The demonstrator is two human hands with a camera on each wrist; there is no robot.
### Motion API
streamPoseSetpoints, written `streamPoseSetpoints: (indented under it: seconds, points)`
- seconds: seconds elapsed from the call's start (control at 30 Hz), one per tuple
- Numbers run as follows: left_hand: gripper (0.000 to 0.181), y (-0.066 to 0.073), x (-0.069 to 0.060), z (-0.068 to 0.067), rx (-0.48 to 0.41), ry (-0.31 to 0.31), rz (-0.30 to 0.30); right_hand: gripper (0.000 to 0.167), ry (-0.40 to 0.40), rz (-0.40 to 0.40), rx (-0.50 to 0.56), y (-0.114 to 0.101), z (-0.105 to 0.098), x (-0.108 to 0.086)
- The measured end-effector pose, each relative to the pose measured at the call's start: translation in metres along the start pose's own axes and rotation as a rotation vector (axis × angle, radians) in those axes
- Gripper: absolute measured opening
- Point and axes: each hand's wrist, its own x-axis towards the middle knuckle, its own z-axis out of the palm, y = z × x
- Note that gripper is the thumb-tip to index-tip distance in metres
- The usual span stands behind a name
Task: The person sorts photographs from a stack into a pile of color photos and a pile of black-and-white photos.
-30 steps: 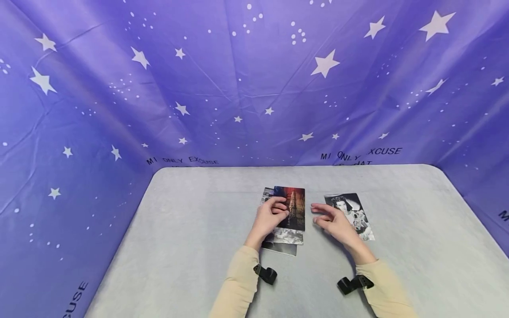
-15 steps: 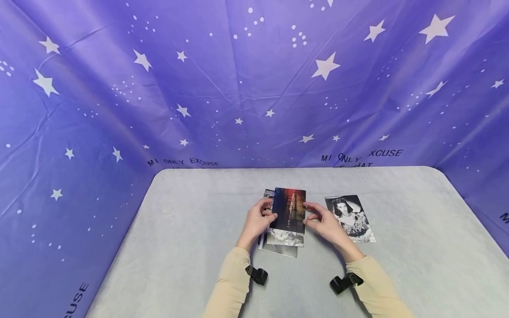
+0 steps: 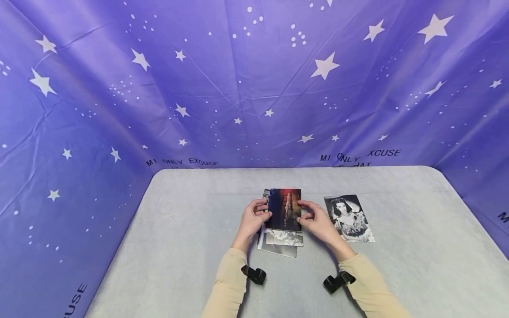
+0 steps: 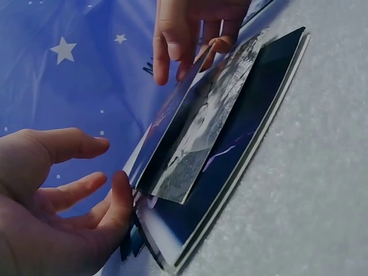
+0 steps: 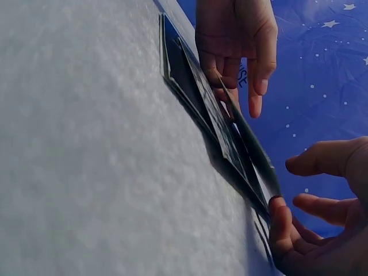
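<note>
My left hand (image 3: 253, 217) pinches the left edge of a photo card (image 3: 284, 210) with a blue, red and dark picture. On the opposite edge, my right hand (image 3: 317, 219) grips the same card between thumb and fingers. In the right wrist view this card (image 5: 253, 150) is lifted at a slant, apart from the pile below. Beneath it lie a black-and-white photo card (image 3: 287, 237) and a dark card (image 3: 278, 250), unevenly stacked. The left wrist view shows the black-and-white card (image 4: 201, 123) resting tilted over the dark cards (image 4: 247, 135); the lower ones are mostly hidden.
A black-and-white portrait photo card (image 3: 350, 218) lies alone to the right, beside my right forearm. All of it is on a grey table (image 3: 191, 229). A purple star-printed cloth (image 3: 222, 88) hangs behind and at both sides of the table.
My right hand has come left from near the portrait card and taken the top card's right edge. My left hand has moved from over that card to its left edge. The card has shifted slightly left.
</note>
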Motion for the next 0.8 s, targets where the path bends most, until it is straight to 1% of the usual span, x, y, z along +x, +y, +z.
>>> streamPoseSetpoints:
  seconds: [0.1,0.2,0.4,0.47,0.67,0.8]
  points:
    - [0.048,-0.002,0.000,-0.002,-0.016,-0.001,-0.024,0.052,0.016,-0.001,0.004,0.001,0.004,0.001]
    - [0.050,-0.006,0.002,-0.004,-0.021,-0.005,-0.033,0.051,0.027,0.008,0.033,0.000,0.007,0.001]
    - [0.052,-0.029,0.011,-0.013,-0.067,-0.001,-0.043,0.052,-0.005,0.039,0.207,-0.003,0.016,0.004]
    - [0.052,-0.035,0.013,-0.016,-0.082,0.009,-0.046,0.053,-0.017,0.047,0.253,-0.004,0.019,0.005]
    - [0.049,-0.039,0.014,-0.028,-0.109,0.017,-0.032,0.055,-0.031,0.078,0.301,-0.008,0.028,0.007]
    - [0.048,-0.039,0.012,-0.035,-0.135,0.001,-0.024,0.057,-0.039,0.093,0.314,-0.011,0.033,0.009]
